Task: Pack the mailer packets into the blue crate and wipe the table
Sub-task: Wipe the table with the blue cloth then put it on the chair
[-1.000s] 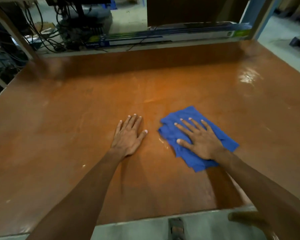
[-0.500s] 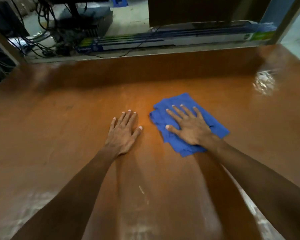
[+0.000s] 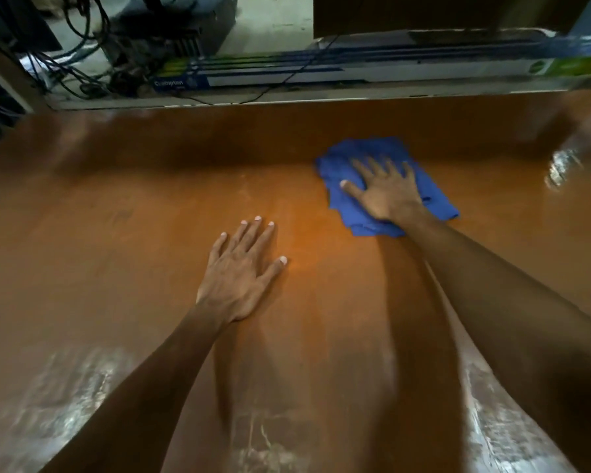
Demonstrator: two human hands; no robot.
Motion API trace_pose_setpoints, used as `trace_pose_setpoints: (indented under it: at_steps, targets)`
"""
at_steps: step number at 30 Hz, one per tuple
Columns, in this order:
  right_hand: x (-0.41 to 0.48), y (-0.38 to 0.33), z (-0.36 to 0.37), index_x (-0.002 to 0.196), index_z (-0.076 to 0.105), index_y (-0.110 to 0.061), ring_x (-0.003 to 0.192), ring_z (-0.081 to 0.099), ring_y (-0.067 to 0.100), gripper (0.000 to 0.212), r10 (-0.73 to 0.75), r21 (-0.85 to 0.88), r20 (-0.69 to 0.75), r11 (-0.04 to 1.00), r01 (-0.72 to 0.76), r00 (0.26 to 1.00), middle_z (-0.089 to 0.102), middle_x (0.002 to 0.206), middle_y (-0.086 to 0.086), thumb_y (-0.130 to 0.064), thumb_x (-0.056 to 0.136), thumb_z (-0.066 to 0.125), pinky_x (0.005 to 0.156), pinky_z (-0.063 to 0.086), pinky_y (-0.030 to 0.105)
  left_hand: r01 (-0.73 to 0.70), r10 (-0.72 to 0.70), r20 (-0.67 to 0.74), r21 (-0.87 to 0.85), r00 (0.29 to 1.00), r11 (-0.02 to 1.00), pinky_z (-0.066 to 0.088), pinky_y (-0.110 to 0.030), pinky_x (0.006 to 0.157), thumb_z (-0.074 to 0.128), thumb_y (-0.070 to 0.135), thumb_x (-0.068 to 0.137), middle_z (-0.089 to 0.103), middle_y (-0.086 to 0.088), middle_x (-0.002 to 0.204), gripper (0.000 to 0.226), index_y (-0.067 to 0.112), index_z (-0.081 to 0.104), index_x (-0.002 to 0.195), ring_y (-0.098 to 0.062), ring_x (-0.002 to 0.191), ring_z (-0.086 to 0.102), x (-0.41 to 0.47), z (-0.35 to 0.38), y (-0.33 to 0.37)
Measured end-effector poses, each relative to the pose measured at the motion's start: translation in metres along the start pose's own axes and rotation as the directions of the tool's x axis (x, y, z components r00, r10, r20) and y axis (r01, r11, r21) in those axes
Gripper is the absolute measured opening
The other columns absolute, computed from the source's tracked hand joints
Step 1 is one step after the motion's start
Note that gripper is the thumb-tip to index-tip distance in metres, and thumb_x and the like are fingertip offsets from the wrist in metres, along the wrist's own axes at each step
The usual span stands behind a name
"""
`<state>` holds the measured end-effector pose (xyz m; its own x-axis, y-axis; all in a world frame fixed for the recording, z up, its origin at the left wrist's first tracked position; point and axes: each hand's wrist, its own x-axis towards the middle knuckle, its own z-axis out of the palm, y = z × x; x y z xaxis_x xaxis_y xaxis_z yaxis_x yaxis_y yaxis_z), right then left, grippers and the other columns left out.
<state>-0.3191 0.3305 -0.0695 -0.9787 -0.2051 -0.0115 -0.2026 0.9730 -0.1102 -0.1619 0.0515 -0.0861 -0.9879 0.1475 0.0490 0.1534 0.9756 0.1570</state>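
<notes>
Right hand, fingers spread flat, presses the blue cloth beneath its palm against the counter for wiping, while the left hand, flat and empty, apparently braces the reach; packets and crate are out of view.

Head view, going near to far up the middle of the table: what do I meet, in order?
Left hand flat on the table → blue cloth, pressed down by the right hand → the table's far edge → long white and blue box lying behind it.
</notes>
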Motion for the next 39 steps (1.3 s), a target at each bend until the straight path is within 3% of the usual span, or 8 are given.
trace_pose_setpoints:
  at_steps: [3, 8, 14, 19, 24, 29, 34, 39]
  targets:
    - [0.002, 0.0, -0.004, 0.155, 0.0, -0.038, 0.152, -0.001, 0.022, 0.077, 0.115, -0.004, 0.054, 0.993, -0.115, 0.992, 0.0, 0.165, -0.007, -0.077, 0.089, 0.008, 0.118, -0.002, 0.058, 0.0, 0.0, 0.005, -0.008, 1.0, 1.0, 0.004, -0.042, 0.123, 0.012, 0.071, 0.092, 0.0, 0.014, 0.164, 0.072, 0.038, 0.006, 0.156, -0.007, 0.151, -0.004, -0.001, -0.001, 0.0]
    - [-0.087, -0.036, 0.002, 0.153, -0.002, -0.047, 0.15, -0.002, 0.01, 0.072, -0.398, -0.017, 0.1, 0.916, 0.401, 0.912, -0.001, 0.163, -0.018, -0.078, 0.089, 0.006, 0.121, -0.002, 0.049, 0.025, -0.025, -0.018, -0.004, 1.0, 1.0, 0.008, -0.042, 0.122, 0.015, 0.071, 0.091, 0.01, 0.012, 0.164, 0.073, 0.037, 0.014, 0.156, -0.008, 0.151, 0.005, 0.0, 0.0, 0.001]
    - [-0.143, 0.017, -0.001, 0.155, 0.001, -0.042, 0.152, 0.001, 0.02, 0.079, 0.12, -0.03, 0.025, 0.992, -0.12, 0.992, 0.001, 0.165, -0.01, -0.079, 0.085, -0.001, 0.119, 0.001, 0.056, 0.034, -0.033, -0.013, 0.047, 0.999, 0.998, 0.007, -0.047, 0.122, 0.012, 0.063, 0.099, 0.014, 0.001, 0.164, 0.067, 0.029, 0.017, 0.156, -0.02, 0.151, 0.01, -0.018, -0.006, 0.008]
    - [-0.257, -0.036, 0.009, 0.153, -0.004, -0.045, 0.151, -0.001, 0.012, 0.073, -0.328, -0.087, 0.072, 0.939, 0.334, 0.942, 0.0, 0.164, -0.015, -0.077, 0.088, 0.0, 0.121, 0.001, 0.049, -0.042, 0.042, -0.027, -0.02, 0.999, 0.999, 0.012, -0.045, 0.121, 0.019, 0.059, 0.096, 0.02, 0.001, 0.163, 0.07, 0.025, 0.021, 0.156, -0.02, 0.15, 0.016, -0.078, -0.002, 0.035]
    - [-0.296, -0.023, 0.002, 0.155, 0.005, -0.041, 0.152, 0.005, 0.019, 0.075, 0.154, -0.032, 0.008, 0.988, -0.153, 0.988, 0.005, 0.164, -0.012, -0.077, 0.088, 0.003, 0.118, 0.001, 0.053, -0.045, 0.043, -0.022, -0.084, 0.999, 0.995, 0.009, -0.043, 0.122, 0.017, 0.052, 0.099, 0.016, 0.002, 0.164, 0.065, 0.021, 0.018, 0.157, -0.016, 0.151, 0.01, -0.16, 0.0, 0.048]
    - [-0.379, -0.071, 0.009, 0.154, 0.001, -0.044, 0.152, 0.002, 0.014, 0.073, -0.227, -0.08, 0.063, 0.969, 0.232, 0.972, 0.003, 0.164, -0.015, -0.076, 0.089, 0.001, 0.121, 0.002, 0.051, -0.06, 0.058, -0.069, -0.025, 0.996, 0.998, 0.012, -0.044, 0.122, 0.017, 0.053, 0.099, 0.022, -0.001, 0.163, 0.066, 0.02, 0.025, 0.155, -0.018, 0.15, 0.016, -0.223, 0.0, 0.053]
    - [-0.41, -0.061, 0.008, 0.155, 0.0, -0.042, 0.152, -0.001, 0.018, 0.073, 0.19, -0.044, 0.055, 0.981, -0.188, 0.98, -0.001, 0.164, -0.014, -0.075, 0.09, 0.007, 0.119, -0.001, 0.053, -0.064, 0.064, -0.002, -0.03, 0.998, 0.997, 0.005, -0.043, 0.123, 0.016, 0.062, 0.099, 0.009, 0.004, 0.165, 0.069, 0.025, 0.014, 0.157, -0.015, 0.152, 0.004, -0.254, -0.003, 0.05]
    - [-0.479, -0.1, 0.014, 0.152, -0.007, -0.047, 0.15, -0.006, 0.01, 0.067, -0.226, -0.084, 0.087, 0.969, 0.233, 0.97, -0.004, 0.162, -0.019, -0.074, 0.092, 0.006, 0.121, -0.003, 0.048, -0.063, 0.063, -0.017, -0.018, 0.998, 0.998, 0.008, -0.042, 0.123, 0.022, 0.059, 0.099, 0.014, 0.002, 0.165, 0.067, 0.025, 0.019, 0.156, -0.017, 0.152, 0.009, -0.264, -0.004, 0.05]
